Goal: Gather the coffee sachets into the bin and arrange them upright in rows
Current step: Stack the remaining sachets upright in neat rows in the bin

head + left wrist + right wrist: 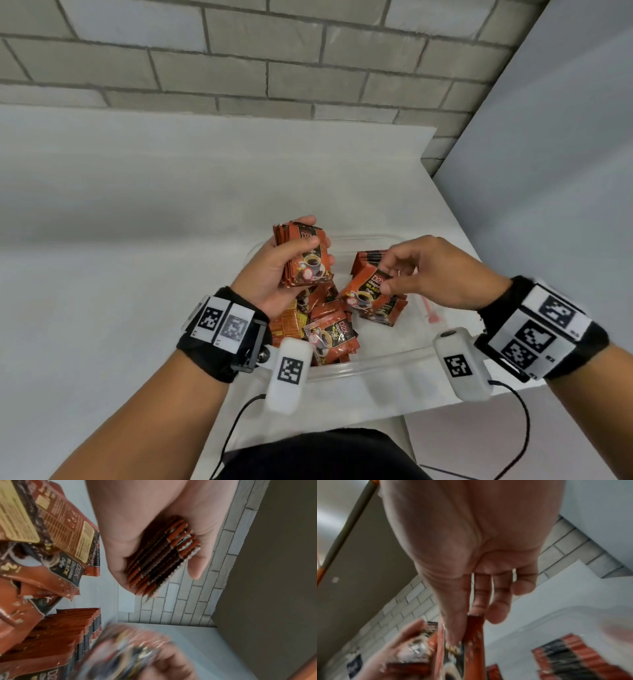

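My left hand (287, 260) grips a stack of red-brown coffee sachets (305, 255) above the far left of the clear plastic bin (376, 368). The left wrist view shows the stack's serrated edges (159, 559) between thumb and fingers. My right hand (407, 270) pinches a single sachet (364, 291) by its top edge, just right of the stack; the sachet (473, 635) shows edge-on in the right wrist view. A row of upright sachets (368, 260) stands at the bin's far side, and loose sachets (329, 329) lie jumbled in its near left part.
The bin sits on a white table (137, 222) near its right edge. A grey brick wall (239, 58) runs behind, with a pale wall (548, 171) to the right. An orange strip (433, 313) lies in the bin's right side.
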Demonstrator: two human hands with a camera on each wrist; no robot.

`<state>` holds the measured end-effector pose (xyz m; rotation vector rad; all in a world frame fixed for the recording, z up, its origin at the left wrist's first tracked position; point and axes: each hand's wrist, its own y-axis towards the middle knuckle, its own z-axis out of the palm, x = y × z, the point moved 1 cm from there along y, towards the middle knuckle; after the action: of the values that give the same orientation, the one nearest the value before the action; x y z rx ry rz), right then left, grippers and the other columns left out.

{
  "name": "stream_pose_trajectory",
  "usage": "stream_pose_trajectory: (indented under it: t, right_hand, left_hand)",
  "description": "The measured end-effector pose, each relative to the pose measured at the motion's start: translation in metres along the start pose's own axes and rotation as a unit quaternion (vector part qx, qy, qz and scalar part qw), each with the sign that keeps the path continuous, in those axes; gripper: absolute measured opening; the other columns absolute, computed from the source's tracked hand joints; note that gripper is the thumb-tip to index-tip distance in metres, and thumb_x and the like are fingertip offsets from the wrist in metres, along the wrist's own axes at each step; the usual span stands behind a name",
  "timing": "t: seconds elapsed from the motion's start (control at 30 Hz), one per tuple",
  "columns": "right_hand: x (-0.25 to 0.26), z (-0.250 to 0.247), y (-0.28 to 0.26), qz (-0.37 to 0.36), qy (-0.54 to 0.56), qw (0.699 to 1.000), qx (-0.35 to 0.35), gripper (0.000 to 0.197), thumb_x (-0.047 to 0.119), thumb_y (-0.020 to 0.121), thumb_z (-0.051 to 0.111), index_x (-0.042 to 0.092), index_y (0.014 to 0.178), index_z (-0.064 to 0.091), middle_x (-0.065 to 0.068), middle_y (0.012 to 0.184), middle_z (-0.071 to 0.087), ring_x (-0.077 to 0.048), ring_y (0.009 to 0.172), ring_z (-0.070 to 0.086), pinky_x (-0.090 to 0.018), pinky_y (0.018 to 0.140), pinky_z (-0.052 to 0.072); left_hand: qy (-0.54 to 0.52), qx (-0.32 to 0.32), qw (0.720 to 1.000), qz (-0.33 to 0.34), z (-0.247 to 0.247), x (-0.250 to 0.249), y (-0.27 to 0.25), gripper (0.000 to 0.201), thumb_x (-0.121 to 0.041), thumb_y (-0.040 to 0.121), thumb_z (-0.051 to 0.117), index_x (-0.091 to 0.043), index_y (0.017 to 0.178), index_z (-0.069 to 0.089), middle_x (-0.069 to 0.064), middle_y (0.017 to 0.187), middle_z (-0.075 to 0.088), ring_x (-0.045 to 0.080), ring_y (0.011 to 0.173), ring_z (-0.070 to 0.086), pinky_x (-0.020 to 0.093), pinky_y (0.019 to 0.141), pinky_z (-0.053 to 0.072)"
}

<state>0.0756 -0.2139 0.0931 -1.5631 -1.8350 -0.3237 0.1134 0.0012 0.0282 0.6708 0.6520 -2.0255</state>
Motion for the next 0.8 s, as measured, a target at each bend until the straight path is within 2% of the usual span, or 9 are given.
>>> stream_pose_trajectory:
  t: [0.07,0.13,0.23,0.33,0.47,0.57,0.63,0.7,0.8]
  right_hand:
    - [-0.014,0.006,0.001,0.05,-0.092,0.994,0.044,0.013,0.018,0.076,0.078,0.025,0.079,0.068,0.006,0.076,0.064,0.001,0.06,0.053,-0.009,0.055,0.041]
    - [-0.024,0.013,0.006,0.091,-0.172,0.978,0.08,0.008,0.018,0.08,0.075,0.022,0.083,0.068,0.004,0.081,0.064,-0.005,0.061,0.056,-0.013,0.046,0.045]
    - [-0.031,0.021,0.014,0.089,-0.287,0.943,0.141,0.008,0.015,0.083,0.067,0.011,0.089,0.071,0.003,0.076,0.06,-0.011,0.071,0.059,-0.004,0.039,0.037]
    - [-0.03,0.022,0.018,0.094,-0.345,0.92,0.159,0.005,0.017,0.083,0.067,0.014,0.088,0.068,0.006,0.073,0.052,-0.005,0.053,0.049,-0.009,0.032,0.032]
    - [-0.029,0.024,0.023,0.089,-0.393,0.902,0.159,0.007,0.021,0.083,0.067,0.02,0.079,0.062,0.006,0.073,0.052,-0.004,0.051,0.041,-0.019,0.044,0.029]
    - [-0.027,0.025,0.025,0.073,-0.42,0.892,0.151,0.03,0.017,0.083,0.063,0.025,0.061,0.044,0.007,0.067,0.044,-0.007,0.05,0.039,-0.02,0.046,0.027]
    - [-0.023,0.026,0.025,0.056,-0.441,0.884,0.145,0.036,0.015,0.085,0.06,0.025,0.059,0.037,0.006,0.065,0.041,-0.008,0.051,0.036,-0.021,0.046,0.026]
    - [-0.022,0.029,0.025,0.048,-0.461,0.874,0.145,0.033,0.014,0.086,0.058,0.022,0.06,0.038,0.006,0.062,0.037,-0.009,0.049,0.034,-0.022,0.045,0.026]
    - [-0.021,0.032,0.025,0.033,-0.489,0.859,0.151,0.018,0.016,0.086,0.057,0.015,0.07,0.048,0.005,0.06,0.038,-0.01,0.049,0.034,-0.022,0.045,0.026]
  left_hand:
    - [-0.003,-0.001,1.0,0.007,-0.003,-0.001,-0.002,0.039,-0.007,0.073,0.065,-0.017,0.111,0.061,0.012,0.09,0.066,0.024,0.073,0.068,0.036,0.068,0.057]
    - [0.003,-0.001,1.0,0.008,-0.003,-0.001,-0.002,0.039,-0.009,0.073,0.064,-0.017,0.11,0.061,0.012,0.091,0.066,0.025,0.074,0.068,0.036,0.071,0.056]
    - [0.013,-0.002,1.0,0.003,-0.002,0.0,-0.001,0.039,-0.012,0.073,0.063,-0.018,0.111,0.062,0.012,0.094,0.066,0.025,0.077,0.069,0.036,0.074,0.055]
    - [0.015,-0.006,1.0,0.005,-0.002,-0.001,0.0,0.04,-0.013,0.073,0.064,-0.018,0.112,0.061,0.011,0.094,0.066,0.025,0.078,0.069,0.036,0.074,0.055]
    - [0.007,-0.011,1.0,0.01,-0.003,-0.001,-0.001,0.037,-0.014,0.073,0.063,-0.018,0.11,0.062,0.011,0.092,0.067,0.025,0.077,0.068,0.036,0.072,0.055]
    - [0.007,-0.016,1.0,0.012,-0.004,-0.001,-0.001,0.037,-0.015,0.074,0.062,-0.018,0.111,0.062,0.011,0.093,0.067,0.025,0.077,0.068,0.036,0.075,0.053]
    - [0.009,-0.018,1.0,0.013,-0.004,-0.002,-0.002,0.038,-0.015,0.074,0.063,-0.018,0.112,0.062,0.01,0.093,0.067,0.025,0.078,0.068,0.037,0.076,0.053]
    - [0.008,-0.016,1.0,0.014,-0.004,-0.002,-0.002,0.038,-0.015,0.074,0.063,-0.018,0.111,0.062,0.01,0.092,0.067,0.025,0.077,0.068,0.036,0.073,0.055]
    - [0.006,-0.013,1.0,0.015,-0.004,-0.002,-0.001,0.036,-0.014,0.074,0.063,-0.018,0.11,0.062,0.009,0.091,0.067,0.025,0.077,0.068,0.035,0.07,0.055]
